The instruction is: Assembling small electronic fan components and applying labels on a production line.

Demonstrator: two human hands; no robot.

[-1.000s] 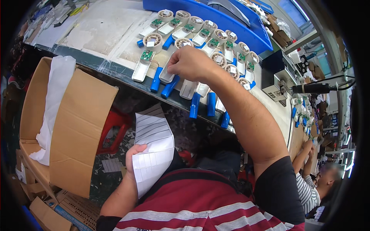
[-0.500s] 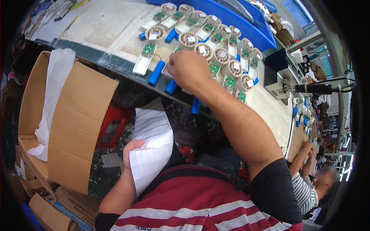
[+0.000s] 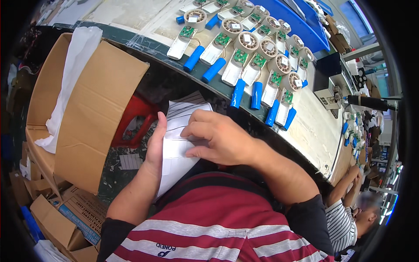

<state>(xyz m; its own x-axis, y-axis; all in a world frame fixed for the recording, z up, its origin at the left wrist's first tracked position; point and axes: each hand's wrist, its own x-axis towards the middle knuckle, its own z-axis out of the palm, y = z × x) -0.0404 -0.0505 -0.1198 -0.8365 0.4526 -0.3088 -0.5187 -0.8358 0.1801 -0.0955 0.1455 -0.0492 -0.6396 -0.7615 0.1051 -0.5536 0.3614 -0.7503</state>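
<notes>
My left hand [image 3: 153, 148] grips a white sheet [image 3: 174, 150] marked with lines into strips, its thumb raised at the sheet's left edge and the fingers behind it. Over the front of this sheet is my right hand [image 3: 218, 137], its thumb and forefinger apart at the surface; nothing shows between them. On the bench ahead stand several round cream fan units [image 3: 246, 40], each with a small white square on top. White handle shells [image 3: 233, 72] with green circuit boards [image 3: 240, 56] extend from them. Blue cylindrical batteries [image 3: 238, 93] hang on wires toward the bench edge.
An open cardboard box [image 3: 102, 96] with white plastic lining stands on the left, beside a red stool [image 3: 137, 122]. A blue bin [image 3: 297, 26] lies behind the fan units. To the right are a grey-and-black device [image 3: 329, 89] and another person [image 3: 345, 218] in a striped shirt.
My right hand has come back from the fan units to the sheet. The left thumb has lifted off the sheet's face. The view has shifted, so the bench sits higher.
</notes>
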